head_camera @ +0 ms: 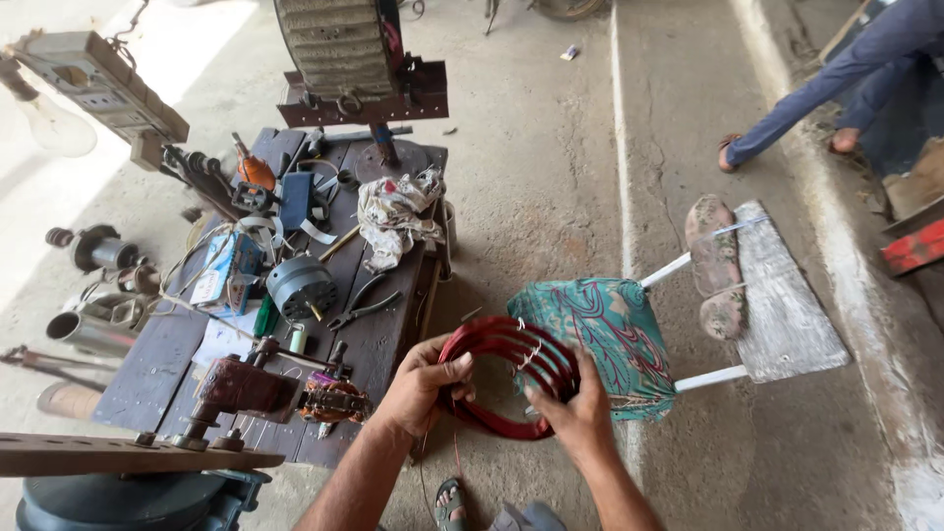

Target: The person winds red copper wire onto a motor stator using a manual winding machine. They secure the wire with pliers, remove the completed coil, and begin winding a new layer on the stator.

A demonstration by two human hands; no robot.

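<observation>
Over the concrete floor (551, 147), just right of the dark wooden bench (383, 334), both hands grip a bundle of red enamelled wire coils (497, 379). Left hand (425, 385) clenches the near-left side, thumb on top. Right hand (575, 413) pinches the right edge by the thin tie wires. Coil bundle is held in the air, against a teal patterned cushion on a small stool (600, 339). Step looks like sorting or shaping the coil group. Next move likely needs a firm two-handed hold so the turns don't spring apart. Pliers (362, 310) and a small grey motor (300, 287) lie on the bench.
</observation>
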